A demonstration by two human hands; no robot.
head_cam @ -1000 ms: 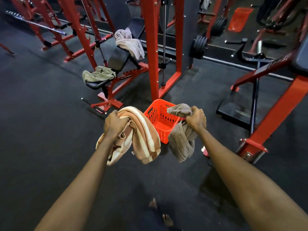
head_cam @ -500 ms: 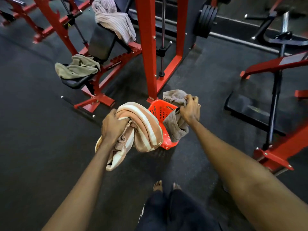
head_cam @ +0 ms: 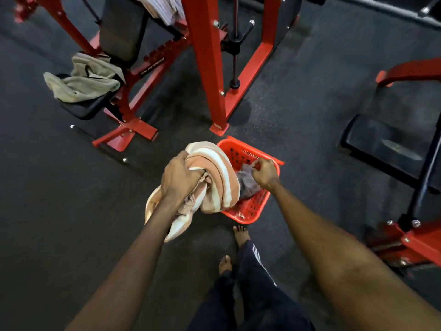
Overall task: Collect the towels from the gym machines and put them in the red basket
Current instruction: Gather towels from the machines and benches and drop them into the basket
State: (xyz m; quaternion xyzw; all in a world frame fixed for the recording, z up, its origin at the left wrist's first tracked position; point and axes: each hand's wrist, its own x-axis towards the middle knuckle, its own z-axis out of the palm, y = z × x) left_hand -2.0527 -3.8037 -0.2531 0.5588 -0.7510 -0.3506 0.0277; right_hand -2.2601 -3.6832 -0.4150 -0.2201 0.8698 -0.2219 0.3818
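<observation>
The red basket [head_cam: 253, 209] stands on the dark floor right in front of my feet. My left hand [head_cam: 179, 177] grips a bunched peach-and-white striped towel [head_cam: 222, 182] beside and partly over the basket's left rim. My right hand [head_cam: 266, 173] is low over the basket, fingers curled on the top corner of a grey towel [head_cam: 248, 183] that lies inside it. An olive towel [head_cam: 81, 84] is draped on the black seat of the bench machine at the upper left. A pale striped towel [head_cam: 164, 8] hangs on that bench's backrest at the top edge.
The red bench frame [head_cam: 133, 127] and a red upright post [head_cam: 210, 68] stand just beyond the basket. Another red and black machine [head_cam: 405, 149] fills the right side. My bare feet [head_cam: 241, 235] are directly behind the basket. Open dark floor lies to the left.
I have stepped closer and the view has tilted down. My right hand has lowered the grey towel into the basket. My left hand has brought the striped towel over the basket's left rim.
</observation>
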